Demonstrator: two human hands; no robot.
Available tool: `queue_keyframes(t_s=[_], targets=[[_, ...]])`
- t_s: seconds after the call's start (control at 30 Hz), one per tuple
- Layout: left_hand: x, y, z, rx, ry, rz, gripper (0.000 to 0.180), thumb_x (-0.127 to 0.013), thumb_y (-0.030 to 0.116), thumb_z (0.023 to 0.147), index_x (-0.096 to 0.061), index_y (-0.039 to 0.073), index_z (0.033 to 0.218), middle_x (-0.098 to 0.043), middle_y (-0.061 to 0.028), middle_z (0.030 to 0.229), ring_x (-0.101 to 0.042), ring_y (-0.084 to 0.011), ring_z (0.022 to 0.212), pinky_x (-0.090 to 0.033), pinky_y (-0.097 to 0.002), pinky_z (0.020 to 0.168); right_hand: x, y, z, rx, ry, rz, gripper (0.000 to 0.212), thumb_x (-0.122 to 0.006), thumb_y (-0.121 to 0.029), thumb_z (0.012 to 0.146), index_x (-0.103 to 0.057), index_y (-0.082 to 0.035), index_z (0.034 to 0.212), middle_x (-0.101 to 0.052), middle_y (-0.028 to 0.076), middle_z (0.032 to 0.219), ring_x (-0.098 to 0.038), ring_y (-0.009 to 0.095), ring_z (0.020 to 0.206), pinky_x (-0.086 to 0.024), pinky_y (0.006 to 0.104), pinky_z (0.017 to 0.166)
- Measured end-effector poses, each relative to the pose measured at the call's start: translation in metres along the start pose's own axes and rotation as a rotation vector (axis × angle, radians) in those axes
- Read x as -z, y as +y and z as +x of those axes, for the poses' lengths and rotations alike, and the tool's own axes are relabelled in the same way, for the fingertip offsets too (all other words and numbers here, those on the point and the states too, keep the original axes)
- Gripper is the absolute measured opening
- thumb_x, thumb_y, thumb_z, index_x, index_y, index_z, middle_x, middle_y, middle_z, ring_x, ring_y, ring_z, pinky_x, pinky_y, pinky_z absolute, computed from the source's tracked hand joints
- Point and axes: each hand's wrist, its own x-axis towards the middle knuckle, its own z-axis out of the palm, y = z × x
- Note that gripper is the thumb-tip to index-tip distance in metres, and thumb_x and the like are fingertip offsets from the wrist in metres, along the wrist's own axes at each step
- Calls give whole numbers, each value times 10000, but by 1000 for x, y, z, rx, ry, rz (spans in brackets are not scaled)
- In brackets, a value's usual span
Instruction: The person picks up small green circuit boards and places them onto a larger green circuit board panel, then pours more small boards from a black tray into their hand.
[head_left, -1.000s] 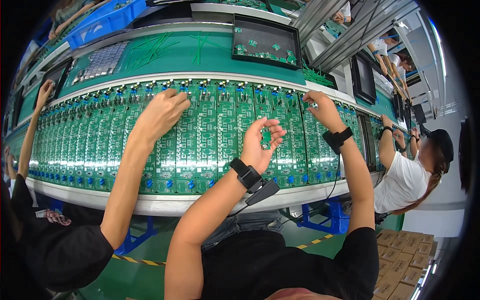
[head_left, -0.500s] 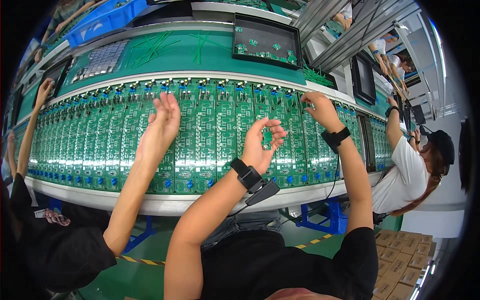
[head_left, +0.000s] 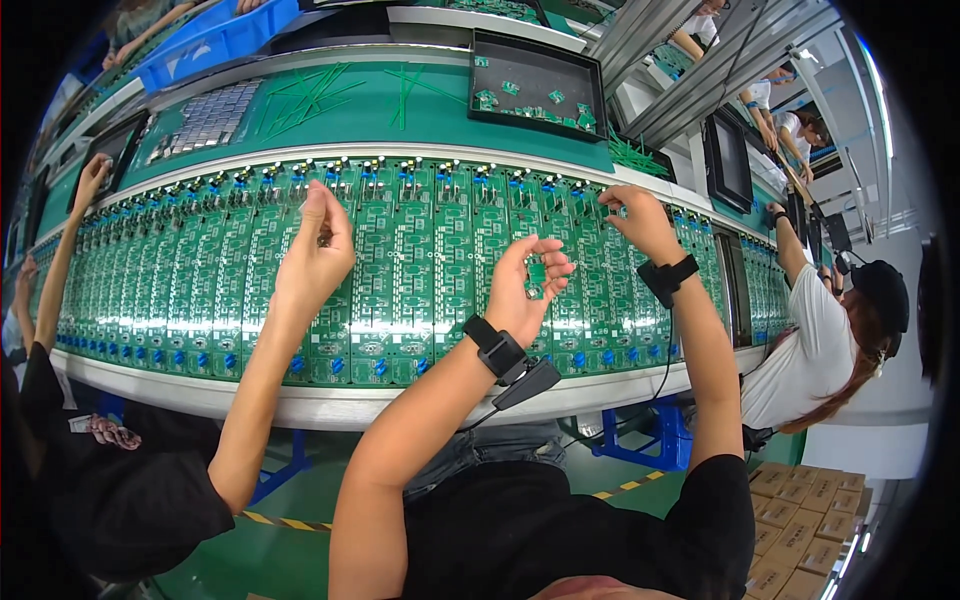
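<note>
My left hand [head_left: 522, 290], palm up with curled fingers and a black wrist strap, holds a small green circuit board [head_left: 537, 272] above the row of boards. My right hand [head_left: 640, 222], also strapped at the wrist, is to its right. Its thumb and fingers are pinched together at the far edge of a long green circuit board [head_left: 590, 270], by the upright components. What is between those fingertips is too small to make out. Many such boards lie side by side, with blue parts along their near ends.
Beyond the rail stands a black tray [head_left: 535, 85] of small green boards. Left of it lie green strips [head_left: 310, 100] and silvery pieces [head_left: 215, 115] on a green mat. A co-worker's hand [head_left: 318, 240] reaches over the boards at left. Another co-worker's arm [head_left: 790, 240] reaches in at right.
The left co-worker's hand has turned and drawn its fingers together. The right co-worker's arm has shifted slightly. My own hands have barely moved.
</note>
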Motion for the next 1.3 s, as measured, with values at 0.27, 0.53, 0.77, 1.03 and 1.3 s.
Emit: queue_keyframes(t_s=[0.27, 0.53, 0.77, 1.03, 1.3], targets=[[-3, 0, 0, -3, -98, -7, 403, -402, 290, 876, -502, -36, 1091, -551, -124, 984, -539, -216, 943, -434, -288, 790, 2, -3, -1, -13, -6, -49, 271, -651, -20, 646, -594, -47, 910, -613, 93, 842, -593, 226, 795, -472, 321, 711], [-3, -4, 5, -4, -162, -97, 445, -342, 314, 913, -466, -31, 1165, -526, -150, 1143, -522, -232, 1047, -426, -303, 844, 22, -74, -13, 290, 179, 10, 256, -651, -56, 688, -614, -58, 942, -595, 103, 895, -567, 246, 839, -457, 340, 737], [-3, -9, 5, -12, -7, 13, 434, -322, 347, 923, -492, 23, 1156, -544, -97, 1109, -527, -216, 1016, -398, -337, 854, 3, -114, -32, 283, 35, 216, 205, -633, -44, 699, -612, -68, 901, -571, 70, 876, -538, 239, 818, -449, 321, 702], [-8, -2, 1, 36, -63, 14, 386, -360, 348, 914, -518, 37, 1080, -562, -75, 981, -537, -206, 964, -380, -356, 872, -1, -120, -40, 181, 19, 372, 177, -631, -43, 709, -604, -57, 883, -580, 60, 839, -525, 240, 775, -437, 328, 674], [-1, -10, 8, 24, -66, 68, 285, -442, 283, 894, -525, 32, 1001, -564, -110, 1004, -557, -211, 932, -450, -352, 848, 5, -114, -47, 85, 89, 492, 139, -603, -12, 756, -611, -19, 895, -596, 92, 866, -589, 208, 743, -475, 289, 643]])
